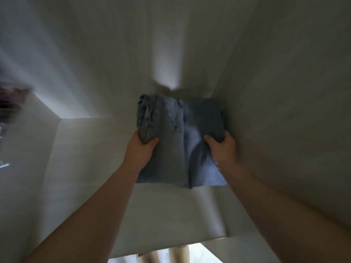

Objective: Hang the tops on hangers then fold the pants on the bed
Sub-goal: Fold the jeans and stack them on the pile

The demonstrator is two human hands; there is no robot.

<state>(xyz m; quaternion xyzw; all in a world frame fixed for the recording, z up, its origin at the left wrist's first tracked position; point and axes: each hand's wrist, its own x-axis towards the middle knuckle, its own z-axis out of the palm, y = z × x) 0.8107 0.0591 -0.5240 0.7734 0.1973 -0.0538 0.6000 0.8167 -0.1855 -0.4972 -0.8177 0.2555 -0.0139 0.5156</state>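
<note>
folded blue pants [180, 141] are gripped at their left edge by the left hand [141, 150] and at their right edge by the right hand [224, 149], over the blurred pale bed [171, 215].

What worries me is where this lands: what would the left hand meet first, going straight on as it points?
Gripping the folded blue cloth pants, the left hand would probably meet only the plain pale surface beyond them; blur hides its depth, and whether it is bed or wall.
</note>
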